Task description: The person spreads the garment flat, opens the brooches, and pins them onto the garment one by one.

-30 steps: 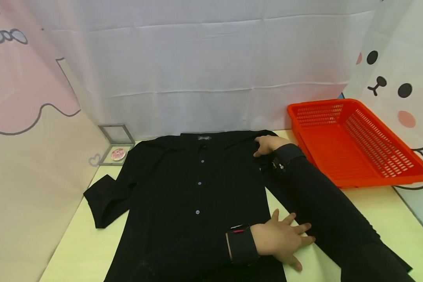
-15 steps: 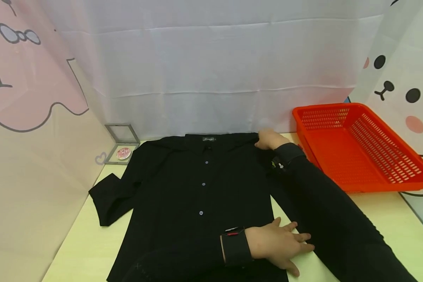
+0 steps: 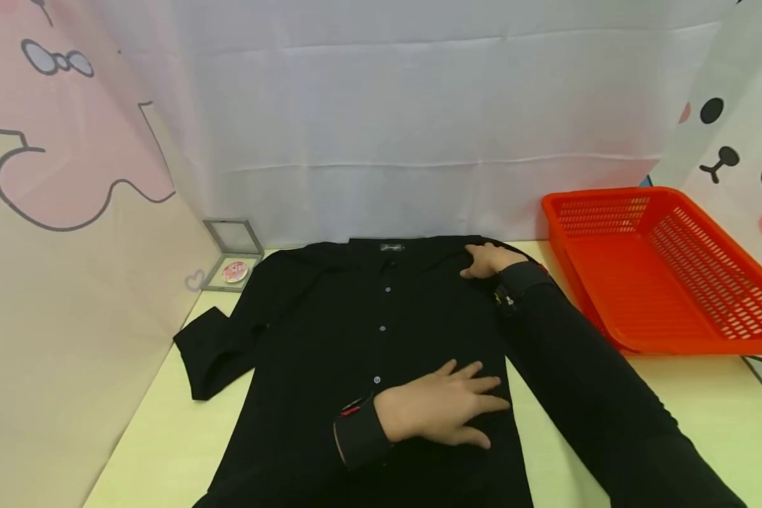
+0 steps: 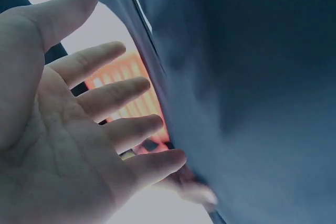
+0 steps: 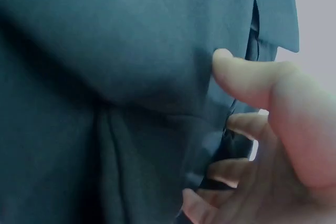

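Observation:
A black button-up shirt [image 3: 330, 324] lies front up, its collar toward the back wall. One sleeve bends outward at the left; the right arm covers much of the other side. My left hand [image 3: 441, 406] is over the lower right of the shirt front, fingers spread. In the left wrist view, the left palm [image 4: 68, 135] shows with fingers straight beside dark cloth. At the shirt's right shoulder is my right hand [image 3: 489, 261], thumb and forefinger apart on the fabric. The right wrist view shows the right thumb [image 5: 247, 77] against the cloth, other fingers slightly bent.
An orange-red plastic basket [image 3: 648, 282] stands at the back right, beside the right forearm. A small grey-framed open box [image 3: 231, 257] with a round pink piece sits at the back left. Printed cloth walls [image 3: 368, 106] enclose the pale table [image 3: 159, 437].
My left hand has moved left from the table beside the shirt's right edge onto the shirt front. The right hand stays by the shoulder, its fingers shifting there. The head view has turned slightly right.

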The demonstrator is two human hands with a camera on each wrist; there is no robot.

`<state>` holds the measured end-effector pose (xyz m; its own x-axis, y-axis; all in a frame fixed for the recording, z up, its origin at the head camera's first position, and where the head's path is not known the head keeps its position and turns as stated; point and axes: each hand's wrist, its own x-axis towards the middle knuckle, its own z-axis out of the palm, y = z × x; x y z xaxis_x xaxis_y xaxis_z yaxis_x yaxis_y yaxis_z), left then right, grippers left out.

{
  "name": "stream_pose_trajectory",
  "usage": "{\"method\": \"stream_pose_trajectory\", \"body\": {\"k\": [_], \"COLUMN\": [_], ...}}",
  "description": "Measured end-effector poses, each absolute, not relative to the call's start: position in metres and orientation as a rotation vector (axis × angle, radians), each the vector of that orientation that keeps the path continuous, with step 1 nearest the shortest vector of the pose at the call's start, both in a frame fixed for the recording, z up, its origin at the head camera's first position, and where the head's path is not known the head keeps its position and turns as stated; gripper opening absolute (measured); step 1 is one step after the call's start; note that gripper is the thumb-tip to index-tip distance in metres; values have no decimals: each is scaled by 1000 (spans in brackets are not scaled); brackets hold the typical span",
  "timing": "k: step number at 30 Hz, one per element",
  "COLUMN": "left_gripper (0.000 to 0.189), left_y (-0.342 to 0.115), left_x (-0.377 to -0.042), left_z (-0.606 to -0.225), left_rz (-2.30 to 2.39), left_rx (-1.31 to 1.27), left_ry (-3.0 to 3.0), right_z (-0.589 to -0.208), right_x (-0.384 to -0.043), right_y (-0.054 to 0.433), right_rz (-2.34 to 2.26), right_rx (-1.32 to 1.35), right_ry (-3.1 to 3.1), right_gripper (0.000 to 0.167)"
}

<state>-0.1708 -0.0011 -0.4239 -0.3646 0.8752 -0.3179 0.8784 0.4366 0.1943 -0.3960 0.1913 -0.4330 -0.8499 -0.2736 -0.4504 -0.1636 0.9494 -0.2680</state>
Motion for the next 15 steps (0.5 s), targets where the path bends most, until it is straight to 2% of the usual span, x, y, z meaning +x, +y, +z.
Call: {"method": "stream_pose_trajectory", "body": {"k": [4,8,10,12,15], "left_gripper": [66,72,73,74,75], "left_y": [-47,-95,-117,-137,-169], "left_x": [-193,-215,-227,-237,-246], "left_z": [-423,-422,-421,-423,-427], "left_rz": [116,247,302,340,375], "left_rx": [1275,944,787,669,514], "left_ry": [2491,2609,2650,2700,2780], "right_z": [-421,-406,-402,-401,-406], "right_x": [-398,-393,-392,-391,-389], "right_y": [196,185,175,162,143], "right_rz": [-311,-348,-406,-483,-530], "right_rx": [-350,-409,-474,-553,-666], "right_ry": [2614,2760,2825,2833,2754], "right_gripper": [66,35,26,27,38]}}
